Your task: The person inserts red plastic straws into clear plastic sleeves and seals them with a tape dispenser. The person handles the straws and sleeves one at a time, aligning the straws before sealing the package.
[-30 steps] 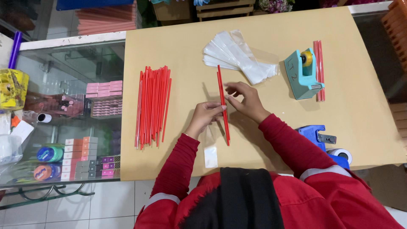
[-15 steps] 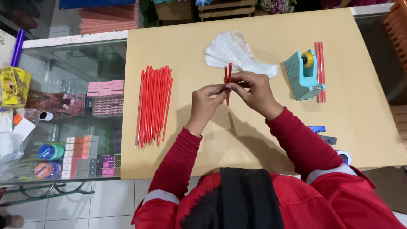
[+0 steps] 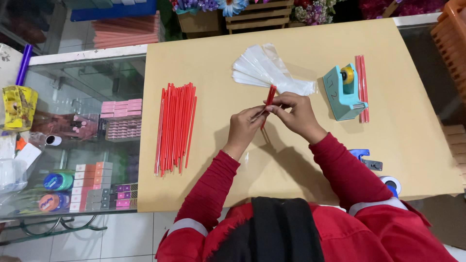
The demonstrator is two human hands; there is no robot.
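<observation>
A tan bench (image 3: 417, 160) stands beside a glass display case (image 3: 73, 145) stocked with small boxes and jars. White floor tiles (image 3: 97, 242) show below. Wooden crates (image 3: 242, 19) with artificial flowers (image 3: 228, 6) line the far edge, under even light.

- A tan board (image 3: 301, 184) is laid over a glass counter (image 3: 87, 97).
- A bundle of red sticks (image 3: 175, 127) is laid at its left.
- Clear plastic sleeves (image 3: 264, 70) are fanned near the far edge.
- A teal tape dispenser (image 3: 342, 92) is set beside a few red sticks (image 3: 362, 87).
- A blue tape dispenser (image 3: 364, 159) is placed near the right edge.
</observation>
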